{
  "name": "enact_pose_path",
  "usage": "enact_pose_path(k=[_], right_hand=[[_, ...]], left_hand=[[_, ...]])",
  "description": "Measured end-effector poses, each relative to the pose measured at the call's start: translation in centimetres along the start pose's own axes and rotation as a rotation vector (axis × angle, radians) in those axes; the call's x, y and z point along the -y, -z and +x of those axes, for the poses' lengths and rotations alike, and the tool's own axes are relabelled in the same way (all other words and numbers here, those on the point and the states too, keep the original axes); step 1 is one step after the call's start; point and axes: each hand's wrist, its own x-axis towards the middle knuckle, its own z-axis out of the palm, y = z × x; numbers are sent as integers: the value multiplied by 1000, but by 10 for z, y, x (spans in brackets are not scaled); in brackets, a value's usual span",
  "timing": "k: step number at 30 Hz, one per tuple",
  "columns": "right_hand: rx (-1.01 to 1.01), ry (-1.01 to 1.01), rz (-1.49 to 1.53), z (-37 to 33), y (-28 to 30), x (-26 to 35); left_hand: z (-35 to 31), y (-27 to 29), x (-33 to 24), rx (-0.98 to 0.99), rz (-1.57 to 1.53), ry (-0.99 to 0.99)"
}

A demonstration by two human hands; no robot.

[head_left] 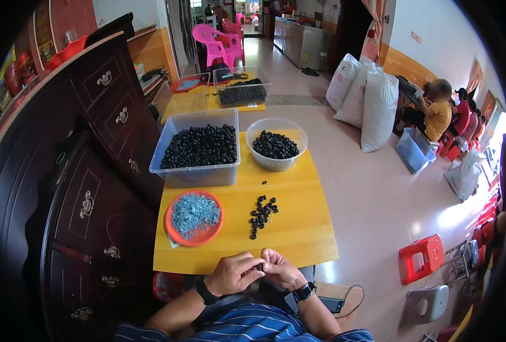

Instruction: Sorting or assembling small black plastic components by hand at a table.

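My left hand [233,273] and my right hand [282,271] meet at the near edge of the yellow table [293,228]. Pinched between their fingertips is a small black part [260,266], mostly covered by the fingers. Just beyond lies a loose group of black ring-shaped parts [260,215], with a single black ring [264,182] farther off. To the left sits a red-orange plate [219,229] heaped with thin silvery-blue metal pieces [194,214]. Behind it a clear rectangular bin [201,178] holds many black parts. A round translucent bowl [276,164] beside it holds more.
A dark wooden cabinet [65,211] borders the table on the left. Beyond are another clear bin [244,94] and a pink chair [216,45]. At right stand white sacks [378,111], a red stool [421,259] and a grey stool [427,305]. Seated people are farther right.
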Motion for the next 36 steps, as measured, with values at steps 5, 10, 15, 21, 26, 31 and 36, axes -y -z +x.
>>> enact_pose_path(k=[5, 10, 15, 21, 26, 31, 36], right_hand=[[-82, 49, -20, 3, -17, -8], [-95, 54, -47, 4, -23, -9], [-111, 58, -75, 11, -21, -6], [-87, 48, -139, 15, -31, 9], [-95, 31, -82, 18, -36, 12], [-53, 19, -56, 17, -43, 8], [-37, -28, -87, 14, -43, 5]], left_hand=[[-5, 3, -1, -120, 0, -95], [-11, 2, 1, -146, -3, -64], [-9, 2, 13, -150, -82, -3], [-9, 11, 15, -177, -132, 34], [-6, 8, 13, -204, -312, 11], [-11, 12, 6, -190, -453, 73], [-9, 13, 3, -192, -417, 24]])
